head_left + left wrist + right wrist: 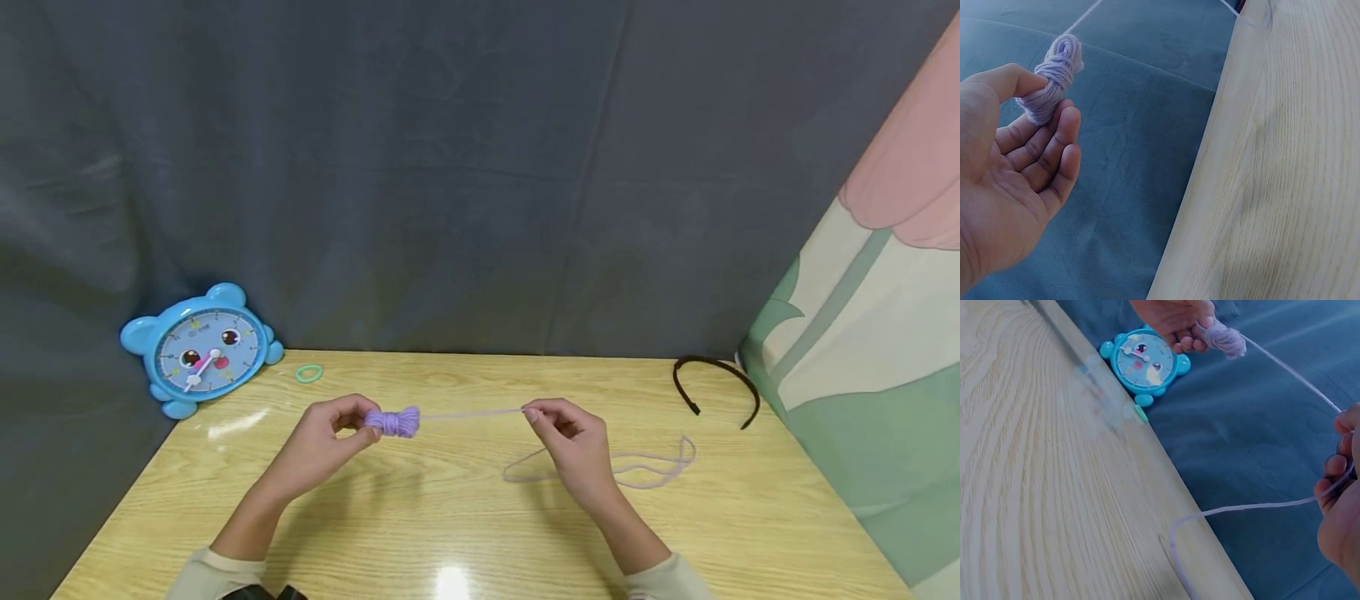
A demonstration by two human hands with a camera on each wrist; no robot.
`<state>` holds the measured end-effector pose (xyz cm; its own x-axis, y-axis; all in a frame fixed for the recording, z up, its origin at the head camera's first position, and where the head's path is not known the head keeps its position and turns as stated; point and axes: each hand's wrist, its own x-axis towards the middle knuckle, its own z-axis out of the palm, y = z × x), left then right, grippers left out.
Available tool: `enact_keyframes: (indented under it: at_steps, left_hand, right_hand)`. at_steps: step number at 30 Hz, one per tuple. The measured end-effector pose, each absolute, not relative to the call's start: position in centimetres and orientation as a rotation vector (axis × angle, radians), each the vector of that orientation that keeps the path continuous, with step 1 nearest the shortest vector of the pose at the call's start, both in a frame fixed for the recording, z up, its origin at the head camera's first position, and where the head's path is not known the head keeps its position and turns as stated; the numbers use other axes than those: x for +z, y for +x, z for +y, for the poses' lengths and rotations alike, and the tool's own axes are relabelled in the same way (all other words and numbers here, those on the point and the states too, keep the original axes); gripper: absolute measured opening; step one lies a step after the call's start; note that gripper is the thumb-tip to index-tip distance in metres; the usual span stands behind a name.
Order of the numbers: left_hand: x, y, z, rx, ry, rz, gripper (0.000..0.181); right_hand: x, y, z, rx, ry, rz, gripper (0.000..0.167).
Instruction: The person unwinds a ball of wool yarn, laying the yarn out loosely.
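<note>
At the back left corner of the surface (420,525), in front of a dark curtain (450,183): clock (210,354), blue, bear-shaped, with two rounded ears and a round dial. Just right of it, a small green ring (309,373) lies flat near the back edge.

Next, left hand (315,446), raised above the surface, light sleeve (217,571) at the wrist. Its thumb and forefinger pinch the left end of a purple yarn bundle (393,422); the left wrist view shows the remaining fingers loosely bent below it. Bundle is held in the air between the two hands, nearer the left, with turns of yarn wrapped round its middle.

From the bundle's right side a single strand (468,414) runs straight across to the right hand (573,450), also raised. Thumb and forefinger pinch the strand; the other fingers are curled inward. Right wrist view: yarn leaves this hand and drops to the surface; hand partly cut off by the picture's edge.

Loose yarn (652,473) lies in a long loop behind and right of the right hand. Farther right, near the back corner, a black headband (716,367), its ends toward the front. Far right: patterned cloth (885,417), pink, green and cream.
</note>
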<state>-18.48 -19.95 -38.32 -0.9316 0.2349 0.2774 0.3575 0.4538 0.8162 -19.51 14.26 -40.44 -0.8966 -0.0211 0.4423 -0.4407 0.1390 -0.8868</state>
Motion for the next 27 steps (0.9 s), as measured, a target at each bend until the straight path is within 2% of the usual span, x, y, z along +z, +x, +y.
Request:
enact_keyframes:
  at_steps: [18, 27]
  left_hand:
    - [-38.2, -18.3, -19.9, -1.48, -0.494, -2.592, 0.008]
    - [-38.2, -18.4, -19.9, -1.484, -0.509, -2.582, 0.007]
  right_hand:
    - [-40.5, -19.5, 16.8, 1.772, 0.408, -2.07, 0.007]
    - [-39.9, -19.7, 18.4, 1.767, 0.292, -2.026, 0.008]
